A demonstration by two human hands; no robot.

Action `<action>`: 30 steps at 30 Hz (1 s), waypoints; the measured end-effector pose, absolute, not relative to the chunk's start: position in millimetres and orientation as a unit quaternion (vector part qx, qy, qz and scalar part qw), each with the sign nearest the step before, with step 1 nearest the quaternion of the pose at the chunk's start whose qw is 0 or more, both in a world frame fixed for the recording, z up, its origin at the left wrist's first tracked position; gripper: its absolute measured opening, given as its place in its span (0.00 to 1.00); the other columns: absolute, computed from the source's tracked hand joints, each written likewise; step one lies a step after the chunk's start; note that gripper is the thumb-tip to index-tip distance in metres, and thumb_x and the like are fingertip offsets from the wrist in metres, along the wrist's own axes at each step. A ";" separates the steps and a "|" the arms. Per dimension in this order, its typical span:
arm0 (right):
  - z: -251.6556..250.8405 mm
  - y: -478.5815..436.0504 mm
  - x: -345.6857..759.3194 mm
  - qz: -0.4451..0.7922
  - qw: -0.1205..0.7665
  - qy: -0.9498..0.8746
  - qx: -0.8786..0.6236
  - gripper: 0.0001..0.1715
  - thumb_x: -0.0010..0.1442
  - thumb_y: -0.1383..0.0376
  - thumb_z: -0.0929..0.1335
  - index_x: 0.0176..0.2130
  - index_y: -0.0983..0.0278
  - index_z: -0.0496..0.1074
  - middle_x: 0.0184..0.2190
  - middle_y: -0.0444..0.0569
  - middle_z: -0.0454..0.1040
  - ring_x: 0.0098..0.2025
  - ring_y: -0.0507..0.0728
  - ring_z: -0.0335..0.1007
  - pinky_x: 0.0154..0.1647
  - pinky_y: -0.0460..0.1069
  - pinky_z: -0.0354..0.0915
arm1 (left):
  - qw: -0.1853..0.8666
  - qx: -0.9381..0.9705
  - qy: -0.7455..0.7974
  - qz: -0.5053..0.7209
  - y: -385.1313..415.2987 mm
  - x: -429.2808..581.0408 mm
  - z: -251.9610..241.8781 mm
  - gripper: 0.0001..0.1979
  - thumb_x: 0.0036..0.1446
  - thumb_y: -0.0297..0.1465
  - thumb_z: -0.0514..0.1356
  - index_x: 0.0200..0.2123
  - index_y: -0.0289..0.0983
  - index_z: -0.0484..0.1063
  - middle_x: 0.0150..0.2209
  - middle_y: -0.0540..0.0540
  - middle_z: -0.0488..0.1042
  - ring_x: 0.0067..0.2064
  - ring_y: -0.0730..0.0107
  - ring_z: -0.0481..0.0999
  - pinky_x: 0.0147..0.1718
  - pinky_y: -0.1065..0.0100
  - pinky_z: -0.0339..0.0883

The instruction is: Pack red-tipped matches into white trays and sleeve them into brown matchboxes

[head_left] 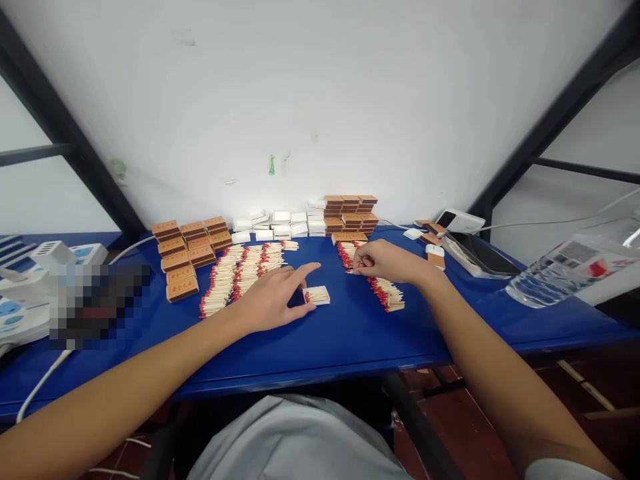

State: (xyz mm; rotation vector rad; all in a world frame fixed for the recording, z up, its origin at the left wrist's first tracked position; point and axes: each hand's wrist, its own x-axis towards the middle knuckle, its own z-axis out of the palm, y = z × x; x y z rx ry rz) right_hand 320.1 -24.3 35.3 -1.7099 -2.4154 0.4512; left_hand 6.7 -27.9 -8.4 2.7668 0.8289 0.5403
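Matchbox tray (319,295) is lying at worktop (350,337) centre: light, crushable card, best taken by its long sides. Left hand (270,301) fingers (305,270) are resting open, thumb touching it; right hand (385,261), 1 o'clock, is pinching matches (387,293).

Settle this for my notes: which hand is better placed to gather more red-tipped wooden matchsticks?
Right, probably: the right hand touches the row of red-tipped wooden matchsticks, while the left hand rests on the small white cardboard tray.

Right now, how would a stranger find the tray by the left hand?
On the blue table, look between the two rows of red-tipped matches. The open white tray lies alone there, touching the left hand; unlike the stacked boxes behind, it shows matches inside.
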 end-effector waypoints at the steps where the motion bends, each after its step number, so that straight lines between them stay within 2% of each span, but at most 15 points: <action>1: 35.3 -24.2 320.8 0.154 0.074 -0.803 -0.572 0.10 0.61 0.58 0.70 0.31 0.62 0.74 0.24 0.44 0.71 0.26 0.53 0.63 0.30 0.49 0.55 | 0.102 0.937 0.281 0.183 -28.1 6.6 -8.4 0.36 0.68 0.41 0.64 0.73 0.44 0.53 0.48 0.45 0.79 0.51 0.54 0.78 0.52 0.55 0.71; 7: 35.7 -25.7 320.4 0.170 0.079 -0.799 -0.571 0.08 0.59 0.60 0.70 0.31 0.62 0.75 0.24 0.44 0.71 0.26 0.54 0.63 0.29 0.49 0.55 | 0.101 0.937 0.280 0.181 -29.2 6.4 -7.5 0.36 0.68 0.42 0.63 0.73 0.44 0.53 0.48 0.44 0.79 0.50 0.54 0.78 0.51 0.55 0.72; 13: 37.8 -28.5 317.0 0.194 0.083 -0.806 -0.552 0.11 0.60 0.57 0.70 0.33 0.62 0.77 0.23 0.43 0.67 0.26 0.54 0.62 0.30 0.49 0.57 | 0.097 0.938 0.277 0.185 -28.5 6.3 -8.2 0.36 0.68 0.41 0.62 0.73 0.45 0.53 0.48 0.44 0.79 0.50 0.53 0.78 0.51 0.55 0.71; 20: 36.4 -25.8 318.6 0.169 0.067 -0.800 -0.572 0.12 0.60 0.57 0.70 0.36 0.62 0.79 0.23 0.44 0.69 0.26 0.55 0.65 0.30 0.50 0.57 | 0.099 0.938 0.279 0.179 -28.7 6.2 -8.0 0.36 0.69 0.42 0.62 0.74 0.44 0.53 0.48 0.44 0.78 0.51 0.53 0.77 0.52 0.54 0.71; 30: 32.7 -23.4 318.4 0.167 0.064 -0.806 -0.564 0.11 0.60 0.58 0.69 0.31 0.62 0.76 0.23 0.45 0.71 0.25 0.54 0.63 0.30 0.49 0.56 | 0.104 0.937 0.274 0.188 -28.1 5.5 -9.3 0.36 0.68 0.42 0.63 0.73 0.45 0.54 0.47 0.44 0.79 0.50 0.53 0.78 0.52 0.54 0.72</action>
